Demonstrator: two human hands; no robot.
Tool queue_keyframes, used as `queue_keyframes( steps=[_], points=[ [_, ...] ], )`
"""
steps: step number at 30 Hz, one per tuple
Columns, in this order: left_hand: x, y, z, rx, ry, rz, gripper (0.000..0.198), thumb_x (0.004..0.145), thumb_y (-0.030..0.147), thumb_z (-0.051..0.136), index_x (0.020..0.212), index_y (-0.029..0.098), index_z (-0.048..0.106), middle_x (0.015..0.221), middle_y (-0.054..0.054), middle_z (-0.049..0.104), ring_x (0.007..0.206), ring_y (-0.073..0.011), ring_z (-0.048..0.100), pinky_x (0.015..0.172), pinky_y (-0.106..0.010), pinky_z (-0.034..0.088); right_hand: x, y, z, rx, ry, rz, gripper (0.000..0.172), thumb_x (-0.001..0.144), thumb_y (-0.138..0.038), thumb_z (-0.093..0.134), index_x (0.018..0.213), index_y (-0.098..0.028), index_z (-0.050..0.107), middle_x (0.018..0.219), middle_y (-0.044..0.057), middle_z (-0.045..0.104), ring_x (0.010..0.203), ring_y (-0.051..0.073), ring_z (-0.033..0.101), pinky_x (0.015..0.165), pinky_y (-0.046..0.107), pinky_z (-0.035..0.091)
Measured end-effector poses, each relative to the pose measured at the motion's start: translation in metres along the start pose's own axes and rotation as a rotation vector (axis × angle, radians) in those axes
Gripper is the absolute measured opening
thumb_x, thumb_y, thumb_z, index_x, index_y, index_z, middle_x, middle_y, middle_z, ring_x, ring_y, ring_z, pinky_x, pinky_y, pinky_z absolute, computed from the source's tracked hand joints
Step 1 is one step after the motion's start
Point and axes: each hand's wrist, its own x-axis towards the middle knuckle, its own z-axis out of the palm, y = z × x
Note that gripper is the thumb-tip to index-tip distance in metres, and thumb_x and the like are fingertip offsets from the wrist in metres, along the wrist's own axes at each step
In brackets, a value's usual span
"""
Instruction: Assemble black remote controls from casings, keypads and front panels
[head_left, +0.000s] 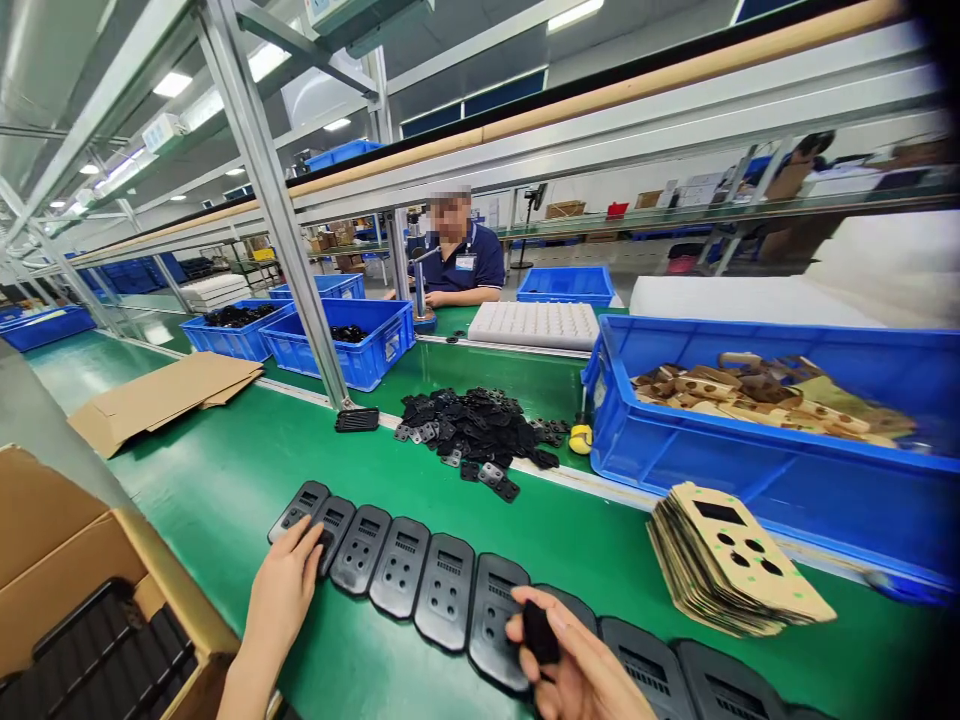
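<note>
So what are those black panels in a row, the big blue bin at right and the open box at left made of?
Black panels: probably moulded plastic, satin, from the soft sheen and crisp openings. Blue bin: likely rigid plastic, slightly glossy, with straight stiff walls. Open box: apparently matte brown cardboard, going by its folded flaps.

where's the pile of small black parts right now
In the head view, the pile lies at centre, beyond the black covers and left of the blue bin holding tan pieces.

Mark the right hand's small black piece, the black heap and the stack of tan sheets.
Small black piece point(541, 634), head view, its middle.
Black heap point(472, 427), head view, its middle.
Stack of tan sheets point(765, 594), head view, top sheet.
</note>
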Motion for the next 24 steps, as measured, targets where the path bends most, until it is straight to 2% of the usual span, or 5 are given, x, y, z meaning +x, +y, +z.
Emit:
queue_keyframes(
  steps=[3, 8, 12, 18, 24],
  points=[
    [0.004, 0.041, -0.007, -0.188, 0.052, 0.073, 0.035, 0.091, 0.035, 0.044, 0.115, 0.020, 0.064, 0.121, -0.012, 0.064, 0.109, -0.0267, 0.061, 0.093, -0.044, 0.052, -0.002, -0.001, 0.003, 0.079, -0.070, 0.083, 0.046, 0.079, -0.047, 0.065, 0.110, -0.014, 0.064, 0.094, 0.012, 0.070, 0.079, 0.020, 0.064, 0.058, 0.027, 0.055],
    [0.007, 0.138, -0.023, -0.582, -0.205, 0.239, 0.029, 0.089, 0.027, 0.053, 0.117, 0.026, 0.062, 0.105, -0.008, 0.066, 0.097, -0.0194, 0.063, 0.083, -0.031, 0.055, -0.005, 0.000, 0.006, 0.100, -0.118, 0.106, 0.045, 0.085, -0.046, 0.058, 0.114, -0.013, 0.063, 0.102, 0.014, 0.071, 0.090, 0.022, 0.066, 0.069, 0.032, 0.055],
    [0.002, 0.178, -0.020, -0.686, -0.276, 0.332, 0.028, 0.084, 0.021, 0.060, 0.112, 0.024, 0.064, 0.093, -0.008, 0.063, 0.085, -0.0199, 0.061, 0.072, -0.032, 0.055, -0.006, 0.002, 0.006, 0.094, -0.153, 0.104, 0.044, 0.081, -0.047, 0.063, 0.111, -0.015, 0.066, 0.103, 0.011, 0.071, 0.087, 0.020, 0.066, 0.071, 0.032, 0.055],
    [-0.006, 0.175, -0.012, -0.818, -0.142, 0.273, 0.008, 0.084, 0.016, 0.058, 0.085, 0.021, 0.065, 0.078, -0.004, 0.066, 0.071, -0.0159, 0.062, 0.066, -0.027, 0.051, -0.004, 0.004, 0.006, 0.001, -0.081, 0.090, 0.028, 0.078, -0.037, 0.070, 0.099, -0.017, 0.069, 0.093, 0.006, 0.071, 0.084, 0.019, 0.067, 0.069, 0.029, 0.055],
    [0.018, 0.116, -0.031, -0.724, -0.164, 0.015, 0.016, 0.088, 0.022, 0.051, 0.097, 0.020, 0.064, 0.089, -0.005, 0.067, 0.077, -0.0152, 0.065, 0.066, -0.024, 0.054, -0.003, 0.007, 0.008, -0.108, -0.037, 0.071, 0.034, 0.071, -0.040, 0.076, 0.092, -0.015, 0.067, 0.078, 0.006, 0.068, 0.064, 0.013, 0.061, 0.046, 0.019, 0.051]
  ],
)
